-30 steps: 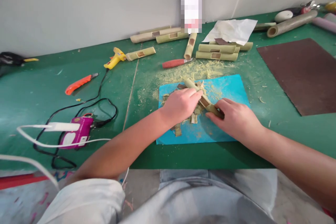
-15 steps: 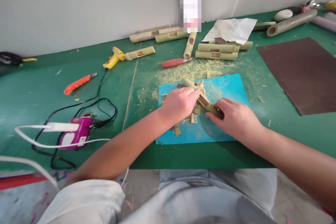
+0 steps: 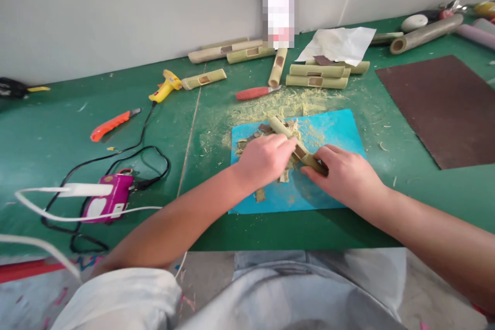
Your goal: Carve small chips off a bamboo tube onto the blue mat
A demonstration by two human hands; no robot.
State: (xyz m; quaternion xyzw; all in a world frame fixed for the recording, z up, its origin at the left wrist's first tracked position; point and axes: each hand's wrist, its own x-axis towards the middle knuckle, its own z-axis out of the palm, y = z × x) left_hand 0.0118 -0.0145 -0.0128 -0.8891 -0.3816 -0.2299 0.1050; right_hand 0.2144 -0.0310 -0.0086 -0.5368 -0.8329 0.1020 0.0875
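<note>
A bamboo tube (image 3: 278,125) with a rectangular opening cut in its side lies slantwise over a blue sheet (image 3: 336,129). My right hand (image 3: 346,172) is closed round its near end, thumb below and fingers on top. Over the middle of the tube, at the cut opening, my left hand (image 3: 266,157) is closed with its fingertips against the bamboo. Whatever may be pinched in those fingers is hidden. Bamboo scraps (image 3: 260,195) and pale shavings lie on the sheet under and around the left hand.
Behind the sheet are a red-handled knife (image 3: 253,93) and several cut bamboo tubes (image 3: 317,82). An orange utility knife (image 3: 112,125), a yellow glue gun (image 3: 165,87) and a purple power block (image 3: 119,193) with cables lie left. A brown sheet (image 3: 436,108) lies right.
My left hand has slid slightly along the tube towards my right hand, covering more of the cut opening. My right hand keeps its hold. The whole view has shifted a little.
</note>
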